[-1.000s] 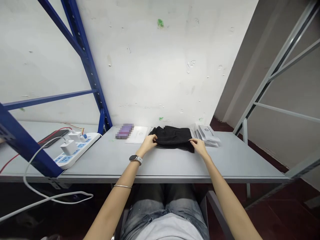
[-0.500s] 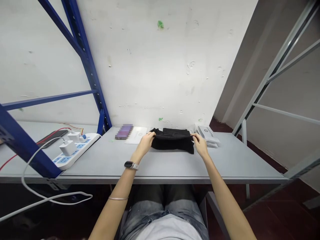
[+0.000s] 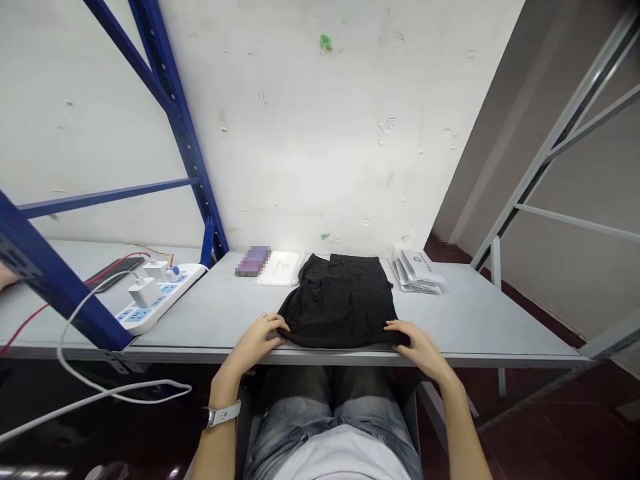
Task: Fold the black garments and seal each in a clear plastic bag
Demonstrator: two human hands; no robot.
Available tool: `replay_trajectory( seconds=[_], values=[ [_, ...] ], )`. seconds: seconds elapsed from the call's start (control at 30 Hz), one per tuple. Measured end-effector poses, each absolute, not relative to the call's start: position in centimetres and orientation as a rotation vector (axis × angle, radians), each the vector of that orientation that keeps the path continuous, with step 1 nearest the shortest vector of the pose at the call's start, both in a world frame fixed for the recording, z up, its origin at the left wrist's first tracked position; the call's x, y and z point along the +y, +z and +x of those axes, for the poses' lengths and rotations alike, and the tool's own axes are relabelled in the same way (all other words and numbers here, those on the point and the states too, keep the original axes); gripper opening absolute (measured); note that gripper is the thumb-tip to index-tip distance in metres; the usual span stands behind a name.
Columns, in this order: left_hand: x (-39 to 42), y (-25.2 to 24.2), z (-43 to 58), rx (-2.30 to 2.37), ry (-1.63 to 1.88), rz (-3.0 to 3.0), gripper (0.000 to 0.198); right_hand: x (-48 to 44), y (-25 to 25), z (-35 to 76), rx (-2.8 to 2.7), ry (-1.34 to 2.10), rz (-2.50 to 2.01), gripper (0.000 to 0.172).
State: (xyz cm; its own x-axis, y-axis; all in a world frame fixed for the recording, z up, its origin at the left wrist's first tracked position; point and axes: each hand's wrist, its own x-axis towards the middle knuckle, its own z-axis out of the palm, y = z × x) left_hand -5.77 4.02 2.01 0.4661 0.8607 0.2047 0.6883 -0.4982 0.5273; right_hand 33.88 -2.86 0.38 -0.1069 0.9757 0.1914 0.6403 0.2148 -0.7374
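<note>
The head-worn camera looks forward and down at the black garment (image 3: 340, 300) nearby.

Left hand (image 3: 255, 343) and right hand (image 3: 420, 348) palm-down

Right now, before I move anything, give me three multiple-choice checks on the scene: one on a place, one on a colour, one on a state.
1. Where does the black garment lie?
A) On the power strip
B) On the table, reaching toward its front edge
C) On the floor

2. What colour is the watch band?
A) Black
B) Red
C) White

3. Which hands touch the garment?
A) Neither
B) Only the right
C) Both

Answers:
1. B: it lies on the tabletop, its near hem close to the front edge.
2. C: the band shows white around the wrist.
3. C: the left hand and the right hand are both on the near hem.
</note>
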Motion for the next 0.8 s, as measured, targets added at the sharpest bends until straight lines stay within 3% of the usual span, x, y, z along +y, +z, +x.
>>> replay_trajectory(
  seconds=[0.3, 0.53, 0.8],
  values=[
    [0.9, 1.6, -7.0, 1.616, 0.988, 2.157, 0.021, -4.9, 0.5, 34.2, -1.738, 0.757, -1.558, 0.032],
    [0.3, 2.3, -6.3, 1.341, 1.183, 1.832, 0.025, -5.8, 1.4, 35.1, -1.735, 0.714, -1.543, 0.021],
    [6.7, 4.1, -4.7, 1.685, 1.045, 2.044, 0.038, 4.7, 1.2, 33.6, -1.615, 0.309, -1.485, 0.038]
  ],
)
